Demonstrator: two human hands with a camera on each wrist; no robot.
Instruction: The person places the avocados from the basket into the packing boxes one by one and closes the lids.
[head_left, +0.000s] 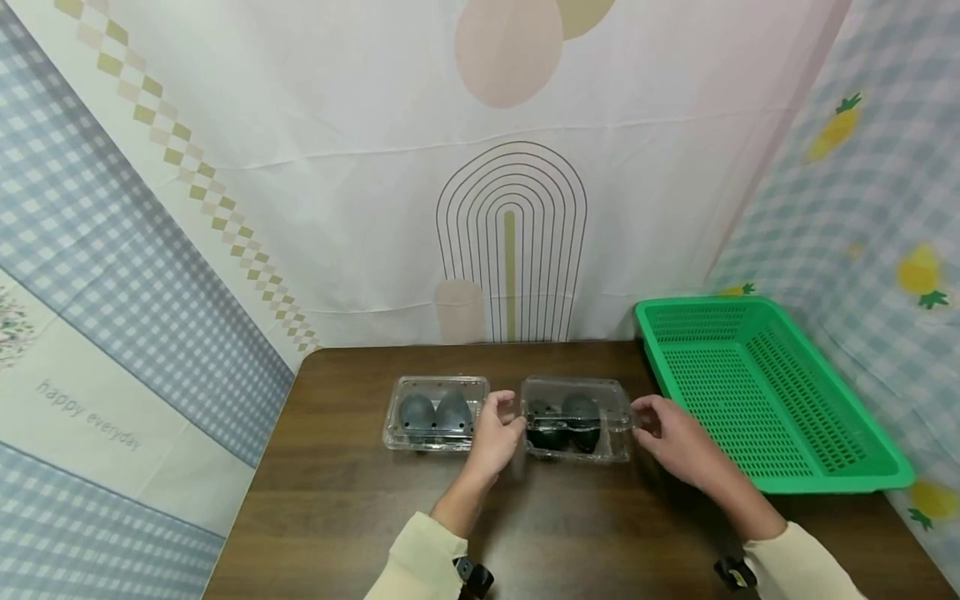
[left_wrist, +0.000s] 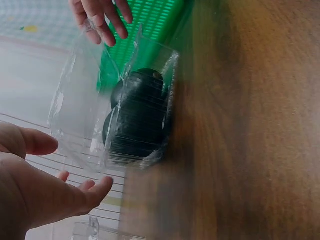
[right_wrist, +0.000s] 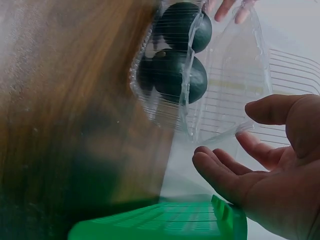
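Note:
A clear plastic clamshell box [head_left: 576, 419] stands on the brown table [head_left: 337, 500] and holds two dark eggs [head_left: 581, 412]. Its lid [left_wrist: 80, 105] is raised partway over the eggs [left_wrist: 137, 120]. My left hand [head_left: 510, 417] is at the box's left end, fingers relaxed and spread beside the lid [left_wrist: 80, 162]. At the right end is my right hand [head_left: 645, 417], with thumb and fingers apart around the lid's edge [right_wrist: 225, 135], fingertips touching it. Neither hand clearly grips the box. The wrist views are blurred.
A second clear box [head_left: 435, 412], closed and holding two grey eggs, sits just left of my left hand. A green slatted basket [head_left: 825, 483] stands at the table's right, close to my right hand. Patterned cloth hangs behind and on both sides.

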